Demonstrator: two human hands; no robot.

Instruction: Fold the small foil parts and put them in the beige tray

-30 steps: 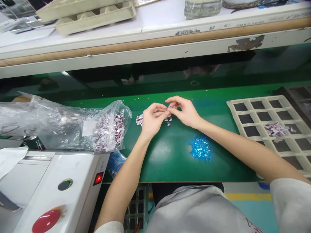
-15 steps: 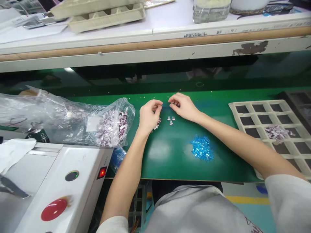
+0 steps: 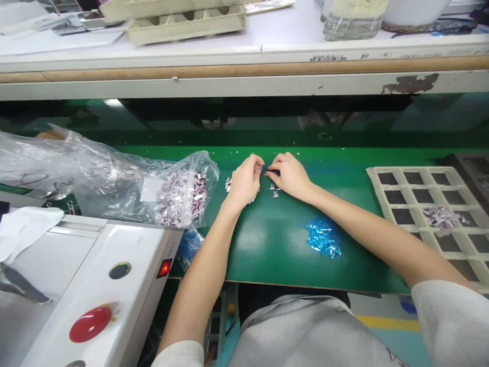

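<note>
**Fingertip work on tiny silvery pieces at the green belt**

Both hands are down on the green work surface (image 3: 267, 244), fingertips almost meeting. The left hand (image 3: 244, 181) is curled, thumb and forefinger pinched together on something very small — too small to make out, but it looks like one of the tiny silver-and-purple pieces (image 3: 275, 190) scattered just beside the knuckles. The right hand (image 3: 290, 175) is curled too, fingertips pressed toward the left; whether it grips a piece of its own I cannot tell.

These bits look featherweight, thin and shiny — likely slick and easy to flick away or bend. A light pinch by the edges or one end seems the way to take them, nails doing most of the work, never a squeeze with the whole pad.

A few more lie loose between the hands, and a bulk supply sits in the crumpled clear plastic bag (image 3: 126, 183) to the left. Nearer the body lies a small heap of glittering blue pieces (image 3: 324, 238). To the right, a beige compartment tray (image 3: 382, 191) holds a little cluster of the silvery pieces in one cell. Front left, a white machine with a red button (image 3: 90, 324).
</note>
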